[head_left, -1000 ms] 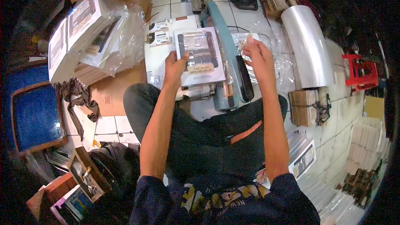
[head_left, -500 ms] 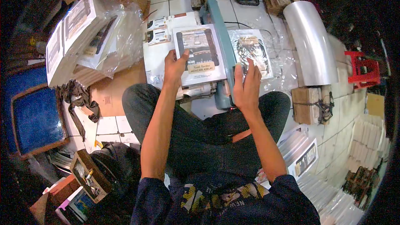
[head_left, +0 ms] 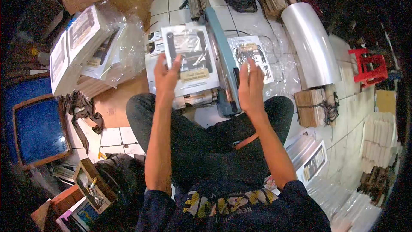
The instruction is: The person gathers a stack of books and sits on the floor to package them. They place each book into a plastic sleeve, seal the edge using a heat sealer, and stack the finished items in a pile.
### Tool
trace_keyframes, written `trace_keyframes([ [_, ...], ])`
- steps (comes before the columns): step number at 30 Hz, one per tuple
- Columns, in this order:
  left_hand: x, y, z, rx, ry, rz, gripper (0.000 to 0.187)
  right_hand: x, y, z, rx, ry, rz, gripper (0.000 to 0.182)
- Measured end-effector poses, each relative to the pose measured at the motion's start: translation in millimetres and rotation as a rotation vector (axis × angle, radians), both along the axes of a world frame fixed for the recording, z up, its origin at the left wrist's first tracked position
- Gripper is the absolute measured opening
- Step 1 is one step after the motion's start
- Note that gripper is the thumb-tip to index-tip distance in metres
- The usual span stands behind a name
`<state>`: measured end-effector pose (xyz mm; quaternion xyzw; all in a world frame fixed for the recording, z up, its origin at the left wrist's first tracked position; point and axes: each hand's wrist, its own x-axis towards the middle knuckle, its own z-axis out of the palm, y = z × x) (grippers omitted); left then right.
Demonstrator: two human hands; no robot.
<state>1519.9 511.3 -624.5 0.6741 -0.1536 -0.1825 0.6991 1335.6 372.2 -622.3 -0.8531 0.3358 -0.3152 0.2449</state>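
Note:
My left hand is closed on the left edge of a white book with a dark picture on its cover, which looks slightly blurred. Beside the book runs the long grey-green bar of a sealer. To the right of that bar, my right hand touches a second book under clear plastic film. Its fingers are slightly bent and partly spread, and whether they pinch the film cannot be made out. More printed covers show beneath the left book.
Stacked books in plastic lie at the left on cardboard. A large roll of clear film is at the right, above a tied bundle. A red stool stands farther right. Wrapped books lie by my right knee.
The left book and my left hand have moved left, away from the sealer bar. My right hand has stayed over the film. The whole view has shifted slightly.

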Motion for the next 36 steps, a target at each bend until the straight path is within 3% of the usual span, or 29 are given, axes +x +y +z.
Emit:
trace_keyframes([
  [2,4.5,20.2,28.3,-0.005,-0.141,0.004,0.033,0.3,-5.3,30.3,-0.356,0.046,0.148,0.041],
  [3,7.9,30.2,56.3,0.082,-0.26,-0.058,0.031,5.4,-6.3,42.0,-0.124,-0.014,0.103,0.039],
  [4,8.5,34.3,75.4,0.032,-0.381,-0.059,0.03,6.5,-4.1,51.2,-0.128,-0.024,0.088,0.039],
  [5,6.7,37.8,96.0,-0.02,-0.501,-0.058,0.03,7.7,-2.2,59.3,-0.148,-0.057,0.095,0.04],
  [6,-5.2,45.0,134.8,0.144,-0.611,-0.064,0.027,7.3,-1.0,66.9,-0.169,-0.088,0.104,0.042],
  [7,-4.5,47.8,144.8,0.15,-0.76,-0.034,0.027,2.5,2.2,74.0,-0.254,-0.124,0.114,0.046],
  [10,-27.6,45.9,192.7,0.245,-0.936,-0.056,0.029,-15.9,11.6,128.7,-0.377,-0.249,0.166,0.052],
  [13,-50.3,34.1,214.5,0.169,-1.117,-0.095,0.034,-42.7,10.2,168.3,-0.48,-0.392,0.176,0.066],
  [14,-66.7,33.4,226.5,0.294,-1.021,-0.141,0.042,-52.0,14.4,189.7,-0.584,-0.426,0.192,0.07],
  [16,-82.5,18.6,235.0,0.085,-1.162,-0.395,0.038,-86.6,33.9,245.3,-0.853,0.013,0.111,0.064],
  [17,-92.8,12.3,242.9,0.084,-1.351,-0.462,0.037,-95.2,39.9,244.6,-0.851,0.028,0.088,0.064],
  [18,-106.0,5.7,249.6,0.071,-1.544,-0.532,0.036,-103.2,45.4,243.5,-0.826,0.071,0.109,0.06],
  [19,-126.0,-0.9,251.4,-0.112,-1.463,-0.531,0.04,-112.0,48.0,242.8,-0.801,0.116,0.116,0.057],
  [20,-130.7,-16.2,250.0,-0.228,-1.518,-0.678,0.046,-125.6,44.7,242.6,-0.758,0.237,0.086,0.05],
  [22,-151.4,-36.1,241.7,-0.328,-1.623,-0.657,0.038,-145.8,37.6,251.2,-0.417,0.402,-0.006,0.046],
  [23,-156.6,-39.8,233.5,-0.424,-1.588,-0.716,0.038,-164.4,28.9,245.3,-0.353,0.349,-0.054,0.045],
  [26,-129.0,-46.6,213.8,-0.533,-1.388,-0.375,0.037,-238.6,1.8,200.4,-0.055,0.015,-0.272,0.046],
  [28,-107.2,-55.5,181.4,-0.463,-1.182,-0.034,0.043,-294.2,-3.2,177.6,0.116,-0.203,-0.467,0.042],
  [29,-90.6,-55.4,162.8,-0.477,-1.176,-0.042,0.043,-326.3,-0.8,166.9,0.176,-0.188,-0.592,0.04],
  [31,-43.9,-51.1,123.0,-0.296,-0.486,-0.12,0.039,-400.2,12.5,125.7,0.341,-0.216,-0.796,0.037],
  [34,14.4,-46.2,42.5,-0.132,-0.365,-0.152,0.038,-451.3,43.6,68.1,0.557,-0.369,-0.944,0.035],
  [36,39.6,-44.2,-23.2,-0.149,-0.256,-0.152,0.038,-475.6,56.4,21.2,0.291,0.163,-1.038,0.037],
])
